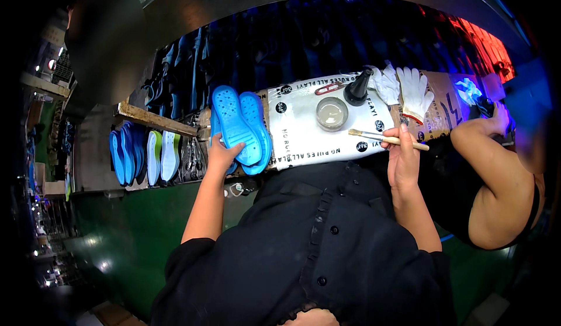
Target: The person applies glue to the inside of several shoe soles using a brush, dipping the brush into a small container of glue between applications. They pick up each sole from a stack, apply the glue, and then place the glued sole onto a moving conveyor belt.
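Note:
My left hand (224, 155) grips the heel end of a blue shoe sole (235, 118), its thumb across the upper face. Beneath and beside it lie more blue soles (255, 115), partly covered. Between the fingers of my right hand (404, 161) is a brush (371, 135) with a pale wooden handle, its bristles pointing left. Just left of the bristles stands a round jar (332, 114) of cloudy liquid. Behind the jar are a black bottle (356, 89) with a cone-shaped top and a small red tool (329, 89), perhaps thread snips.
A white printed sheet (286, 145) covers the bench here. White gloves (414, 91) lie at its right. Several soles stand in rows (130, 153) at the left, past a wooden bar (156, 120). Dark straps fill the conveyor behind. A co-worker's arm (485, 142) is close on the right.

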Available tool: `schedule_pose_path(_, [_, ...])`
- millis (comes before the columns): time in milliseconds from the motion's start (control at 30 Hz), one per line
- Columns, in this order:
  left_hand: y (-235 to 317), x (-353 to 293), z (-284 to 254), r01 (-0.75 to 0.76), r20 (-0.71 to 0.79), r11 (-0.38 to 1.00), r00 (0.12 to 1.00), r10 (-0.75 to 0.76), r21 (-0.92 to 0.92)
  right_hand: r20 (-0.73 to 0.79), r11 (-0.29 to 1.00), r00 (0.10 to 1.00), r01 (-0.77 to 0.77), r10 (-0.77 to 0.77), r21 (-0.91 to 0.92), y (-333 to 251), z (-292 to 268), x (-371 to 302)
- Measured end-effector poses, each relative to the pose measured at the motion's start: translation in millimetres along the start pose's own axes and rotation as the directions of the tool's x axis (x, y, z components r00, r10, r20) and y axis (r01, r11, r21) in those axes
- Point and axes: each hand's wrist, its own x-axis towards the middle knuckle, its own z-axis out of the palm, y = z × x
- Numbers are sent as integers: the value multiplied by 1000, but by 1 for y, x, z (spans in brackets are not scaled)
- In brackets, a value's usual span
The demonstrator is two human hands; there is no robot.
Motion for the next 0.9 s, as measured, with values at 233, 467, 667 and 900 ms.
schedule_pose_path(233, [74, -29, -36, 382, 340, 394, 924, -174, -836, -15, 999, 999, 32, -32, -8, -2, -6, -1])
schedule_pose_path(467, [141, -80, -3, -22, 162, 690, 966, 201, -723, 90, 990, 987, 135, -131, -36, -36, 25, -4])
schedule_pose_path(667, [168, -92, 17, -342, -46, 701, 913, 404, -626, 562, 649, 670, 706, -484, -283, -51, 48, -17])
schedule_pose_path(900, [178, -97, 20, -413, -53, 696, 878, 476, -587, 605, 511, 581, 802, -544, -311, -43, 52, -20])
